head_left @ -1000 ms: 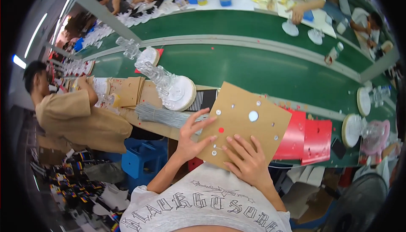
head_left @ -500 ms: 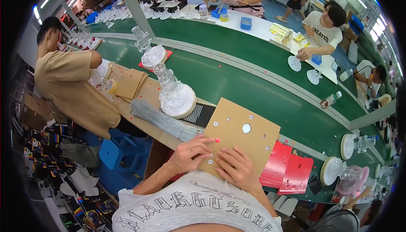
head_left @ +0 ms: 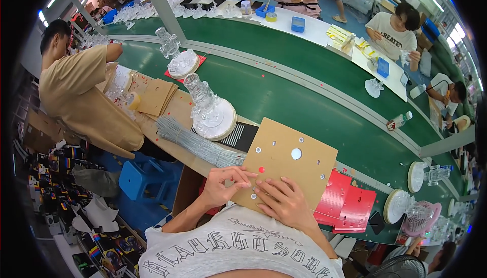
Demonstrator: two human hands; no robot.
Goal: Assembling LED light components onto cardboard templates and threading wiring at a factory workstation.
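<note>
My left hand [head_left: 224,184] has drawn its fingertips slightly away from the red round spot [head_left: 262,169], which now shows more fully near the left edge of my brown square board [head_left: 299,169]. Its thumb and index finger come close together there; I can't tell whether anything is between them. My right hand [head_left: 286,199] lies flat with fingers spread over the board's lower part, as it did a moment ago, so the board stays steadied while the finer fingering goes on at its left edge, I judge. The board sits at the lower centre of the frame, overlapping the near edge of the green table [head_left: 284,98].

At the upper right, a co-worker has lifted one clear piece [head_left: 406,57], leaving one white round-based piece [head_left: 374,88] below.

Counting: one board, with one large round hole, four ringed holes and two slots; one bundle of grey wires [head_left: 200,143] at centre left; two clear ornaments on round bases [head_left: 215,120] above it, two more [head_left: 398,206] at the right; at least two red sheets [head_left: 357,209] at the lower right.
</note>
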